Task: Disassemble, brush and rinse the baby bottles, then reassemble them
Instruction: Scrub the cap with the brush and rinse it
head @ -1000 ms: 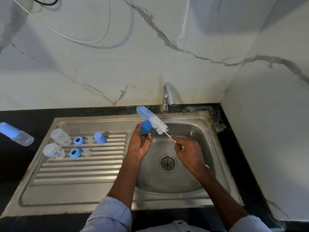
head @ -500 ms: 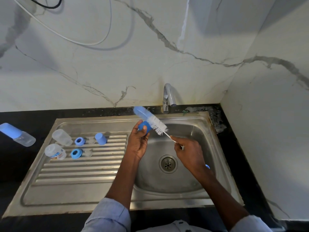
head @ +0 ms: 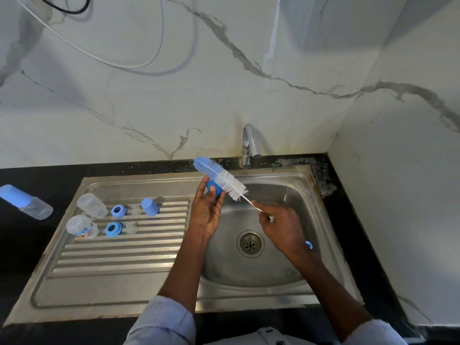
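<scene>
Now, in the head view, the left hand (head: pixel 207 215) is raised over the left edge of the sink basin (head: pixel 286 270), and its fingers and thumb pinch a small blue cap (head: pixel 213 188) at the fingertips. The right hand (head: pixel 281 227) is curled around the thin white handle of the bottle brush (head: pixel 221 179), with the blue end of the handle showing behind the wrist. The brush lies tilted, its white bristles touching the top of the blue cap and its blue bristle tip pointing up and left, toward the wall.

On the ribbed draining board (head: pixel 112 257) two clear bottle bodies (head: pixel 90 205) lie on their sides at the left. Just beside them are two blue screw rings (head: pixel 118 211), one behind the other, and next to each ring a clear teat (head: pixel 131 229) which is hard to see. A second blue cap (head: pixel 150 207) stands upright near the far ring. One assembled bottle (head: pixel 26 201) with a blue cap lies on the black counter (head: pixel 15 245), well apart at the left. The tap (head: pixel 249 145) stands behind the basin.
</scene>
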`<state>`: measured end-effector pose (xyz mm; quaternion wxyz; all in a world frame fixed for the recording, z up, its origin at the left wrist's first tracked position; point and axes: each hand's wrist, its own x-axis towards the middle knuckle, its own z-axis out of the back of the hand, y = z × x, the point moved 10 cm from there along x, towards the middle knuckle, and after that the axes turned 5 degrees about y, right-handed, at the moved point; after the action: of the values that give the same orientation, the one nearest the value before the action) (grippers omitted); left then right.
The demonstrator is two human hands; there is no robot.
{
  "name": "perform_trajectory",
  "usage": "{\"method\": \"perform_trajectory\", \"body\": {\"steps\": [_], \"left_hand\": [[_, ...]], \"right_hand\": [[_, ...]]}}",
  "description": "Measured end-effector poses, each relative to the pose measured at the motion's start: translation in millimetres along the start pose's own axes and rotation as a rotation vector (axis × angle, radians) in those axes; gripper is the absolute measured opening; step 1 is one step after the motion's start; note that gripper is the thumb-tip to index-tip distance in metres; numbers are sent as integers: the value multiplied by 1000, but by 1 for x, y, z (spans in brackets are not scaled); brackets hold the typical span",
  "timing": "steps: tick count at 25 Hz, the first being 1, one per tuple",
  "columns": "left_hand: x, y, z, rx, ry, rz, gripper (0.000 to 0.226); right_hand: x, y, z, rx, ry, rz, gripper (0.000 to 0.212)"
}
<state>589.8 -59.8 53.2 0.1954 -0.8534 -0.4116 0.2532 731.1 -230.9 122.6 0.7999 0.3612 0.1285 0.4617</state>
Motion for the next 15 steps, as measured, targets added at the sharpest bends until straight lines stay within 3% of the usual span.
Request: {"method": "perform_trajectory", "body": {"steps": [4, 9, 15], "left_hand": [[1, 0, 1, 87, -16, 7, 49], [-3, 8, -7, 83, 93, 105, 49], [-2, 2, 8, 89, -20, 9, 48]], "right_hand": [[5, -8, 1, 24, 5, -75, 43], [4, -9, -2, -3, 37, -60, 44], [2, -8, -7, -21, 74, -83, 44]]}}
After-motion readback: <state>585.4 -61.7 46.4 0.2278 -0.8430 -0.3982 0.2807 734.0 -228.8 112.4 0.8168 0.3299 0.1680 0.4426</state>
